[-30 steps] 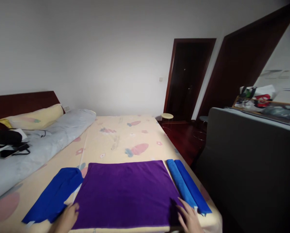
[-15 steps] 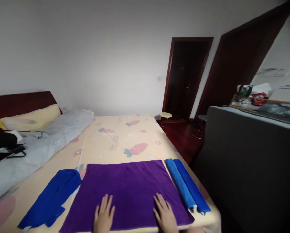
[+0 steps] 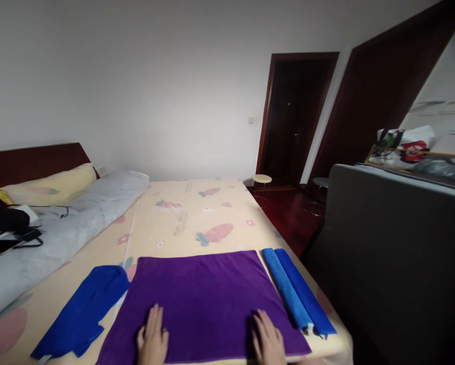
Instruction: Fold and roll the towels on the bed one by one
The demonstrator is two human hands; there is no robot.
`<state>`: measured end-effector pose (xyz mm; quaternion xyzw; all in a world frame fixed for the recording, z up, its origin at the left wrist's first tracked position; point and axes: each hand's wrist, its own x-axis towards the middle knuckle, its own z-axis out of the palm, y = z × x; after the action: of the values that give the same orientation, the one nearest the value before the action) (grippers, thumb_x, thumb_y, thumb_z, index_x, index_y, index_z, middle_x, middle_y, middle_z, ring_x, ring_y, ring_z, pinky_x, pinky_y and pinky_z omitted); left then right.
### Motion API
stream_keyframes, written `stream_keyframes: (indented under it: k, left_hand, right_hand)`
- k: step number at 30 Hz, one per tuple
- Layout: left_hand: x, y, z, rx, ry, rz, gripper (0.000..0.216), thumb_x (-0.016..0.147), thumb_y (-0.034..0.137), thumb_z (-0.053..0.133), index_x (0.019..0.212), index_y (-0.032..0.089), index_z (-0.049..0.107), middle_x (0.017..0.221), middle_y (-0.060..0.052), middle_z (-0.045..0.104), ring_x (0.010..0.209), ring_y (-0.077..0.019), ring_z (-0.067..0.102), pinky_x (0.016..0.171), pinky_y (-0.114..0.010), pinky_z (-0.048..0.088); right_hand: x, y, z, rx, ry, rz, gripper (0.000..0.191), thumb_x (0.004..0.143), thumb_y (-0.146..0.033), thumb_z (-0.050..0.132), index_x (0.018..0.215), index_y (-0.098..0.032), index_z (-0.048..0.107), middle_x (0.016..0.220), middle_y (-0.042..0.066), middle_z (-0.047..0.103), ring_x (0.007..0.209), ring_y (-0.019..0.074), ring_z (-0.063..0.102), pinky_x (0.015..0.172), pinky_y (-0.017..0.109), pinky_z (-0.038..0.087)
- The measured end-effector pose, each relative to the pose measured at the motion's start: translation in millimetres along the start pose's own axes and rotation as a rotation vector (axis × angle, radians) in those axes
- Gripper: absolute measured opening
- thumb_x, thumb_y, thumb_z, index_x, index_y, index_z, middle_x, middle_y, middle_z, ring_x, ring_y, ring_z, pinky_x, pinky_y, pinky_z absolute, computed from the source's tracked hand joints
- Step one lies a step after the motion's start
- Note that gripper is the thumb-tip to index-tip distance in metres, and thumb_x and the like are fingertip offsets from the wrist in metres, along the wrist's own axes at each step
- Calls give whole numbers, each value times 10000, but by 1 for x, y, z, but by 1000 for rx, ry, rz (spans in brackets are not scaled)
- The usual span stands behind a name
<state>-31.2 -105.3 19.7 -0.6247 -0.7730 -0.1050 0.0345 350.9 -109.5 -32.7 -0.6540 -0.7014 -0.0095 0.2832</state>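
1. Your left hand (image 3: 152,338) lies flat on the purple towel (image 3: 204,299), fingers spread and pointing away from you, gripping nothing.
2. Your right hand (image 3: 269,339) is also flat and open on the towel, near its right edge, holding nothing.
3. The towel lies spread on the bed (image 3: 189,213), at the near end. Its near part is under both palms; the rest stretches beyond your fingertips.
4. The gap between your hands is bare purple cloth.
5. Just right of the towel lie two blue rolls (image 3: 298,291), side by side and touching each other, close to your right hand but apart from it.
6. Left of the towel lies a loose blue cloth (image 3: 84,309), its edge meeting the towel's left side, clear of your left hand.
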Motion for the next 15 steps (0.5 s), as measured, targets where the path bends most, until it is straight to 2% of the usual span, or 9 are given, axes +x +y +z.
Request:
stream_keyframes:
  k: [2, 4, 6, 7, 9, 11, 15]
  left_hand:
    - [-2, 60, 5, -86, -110, 181, 628, 833, 210, 317, 1455, 276, 269, 1547, -5, 278, 1437, -179, 220, 1140, -432, 272]
    - [-9, 109, 15, -159, -257, 291, 647, 829, 208, 338, 1458, 296, 214, 1559, 20, 216, 1446, -189, 177, 1167, -439, 237]
    - [-16, 137, 26, -184, -377, 350, 665, 817, 198, 367, 1452, 292, 194, 1556, 5, 202, 1445, -224, 173, 1178, -481, 215]
    - [-18, 142, 31, -193, -403, 378, 655, 826, 204, 364, 1450, 292, 186, 1554, -4, 205, 1442, -239, 184, 1176, -505, 214]
    - [-21, 131, 37, -206, -391, 420, 603, 868, 237, 327, 1446, 312, 174, 1552, -7, 215, 1434, -251, 223, 1159, -540, 237]
    - [-22, 102, 38, -201, -344, 403, 548, 902, 284, 290, 1437, 346, 191, 1546, 8, 243, 1420, -243, 273, 1139, -543, 274]
    - [-32, 15, 38, -108, -231, 128, 517, 904, 403, 305, 1419, 369, 264, 1517, 26, 328, 1393, -233, 337, 1117, -522, 306]
  right_hand:
    - [12, -48, 16, 133, -96, -95, 473, 901, -323, 386, 1369, -331, 450, 1448, 42, 447, 1310, 266, 450, 1003, 456, 453]
    - [20, -84, 29, 215, -204, -153, 533, 891, -256, 384, 1418, -335, 363, 1476, 27, 397, 1337, 238, 411, 1042, 416, 424]
    - [24, -99, 37, 241, -295, -213, 604, 859, -207, 416, 1441, -328, 309, 1467, 18, 405, 1335, 221, 414, 1060, 383, 407]
    - [24, -97, 40, 231, -316, -257, 630, 842, -198, 439, 1443, -327, 299, 1457, 12, 420, 1327, 218, 425, 1060, 371, 408]
    - [21, -79, 40, 168, -272, -359, 637, 832, -209, 473, 1437, -328, 313, 1435, 3, 451, 1302, 218, 460, 1035, 354, 428]
    - [13, -46, 35, 69, -130, -429, 589, 854, -264, 491, 1422, -324, 350, 1399, 5, 498, 1250, 213, 518, 978, 324, 467]
    - [-14, 28, 19, -123, 142, -397, 517, 877, -387, 504, 1383, -309, 435, 1293, 8, 606, 1125, 203, 617, 865, 283, 511]
